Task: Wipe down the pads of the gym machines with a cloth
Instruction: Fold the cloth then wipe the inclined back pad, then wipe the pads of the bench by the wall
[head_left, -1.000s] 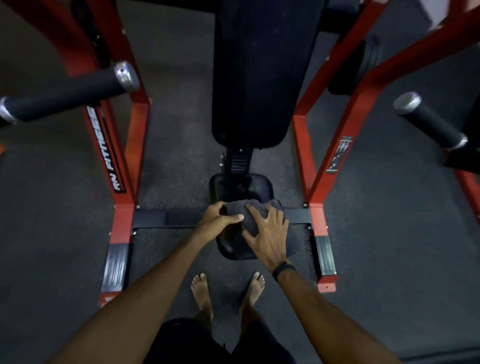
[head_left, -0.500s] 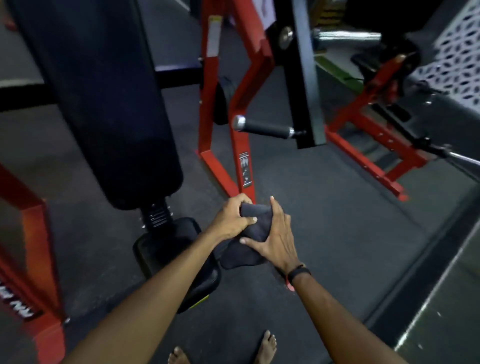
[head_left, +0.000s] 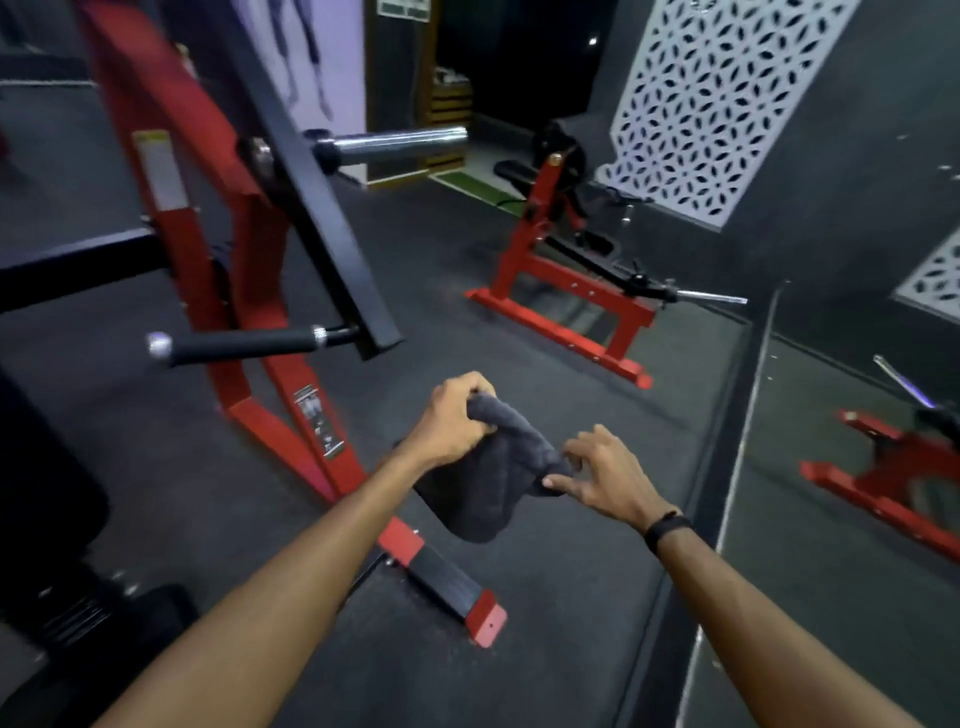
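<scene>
While the left hand grips the upper end of the dark grey cloth with curled fingers, the right hand pinches the cloth's edge at 3 o'clock between thumb and fingertips, the remaining fingers loosely spread. The cloth hangs in the air between both hands, its lower fold sagging toward 6 o'clock, above the dark rubber floor. A black wristband sits on the right wrist. At 9 to 11 o'clock stands the red machine frame with a black grip handle and a chrome weight peg. A black pad lies at 8 o'clock, well apart from the cloth. A second red machine stands at 1 o'clock, near a white patterned panel.
</scene>
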